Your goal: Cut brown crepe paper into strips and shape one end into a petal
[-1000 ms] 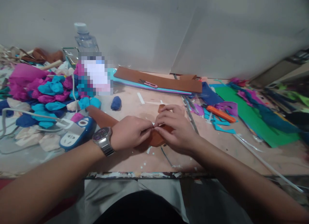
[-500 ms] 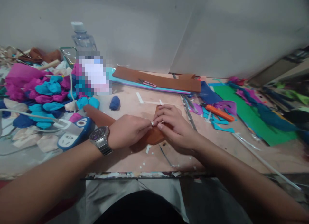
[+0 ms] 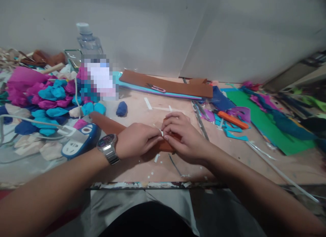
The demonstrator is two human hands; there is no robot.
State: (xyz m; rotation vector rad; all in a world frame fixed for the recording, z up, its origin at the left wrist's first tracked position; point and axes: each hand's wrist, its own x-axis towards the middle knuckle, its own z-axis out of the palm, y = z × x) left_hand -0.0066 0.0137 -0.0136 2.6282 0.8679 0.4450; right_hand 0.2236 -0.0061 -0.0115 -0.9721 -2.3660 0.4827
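A long brown strip (image 3: 108, 124), of paper or thin fabric, runs under my hands from the left. My left hand (image 3: 140, 137), with a watch on its wrist, pinches the strip's edge between thumb and fingers. Close against it, my right hand (image 3: 184, 136) has curled fingers that grip the strip too. A tiny white bit shows between the fingertips; what it is I cannot make out. Part of the strip shows below the fingers, the rest is covered by my hands. A small dark blue rolled bundle (image 3: 121, 108) lies beyond my left hand.
To the left are crumpled coloured pieces (image 3: 52, 92), a blue-and-white power socket (image 3: 81, 141) with a cable, and a water bottle (image 3: 89, 43). Behind lie brown sheets (image 3: 178, 85) topped by small snips (image 3: 156, 88). An orange cutter (image 3: 233, 119) and a green sheet (image 3: 270, 124) are at right.
Both hands stay pinched together over the brown strip. Its part below the fingers has shifted and looks narrower, and the right fingers are slightly more curled.
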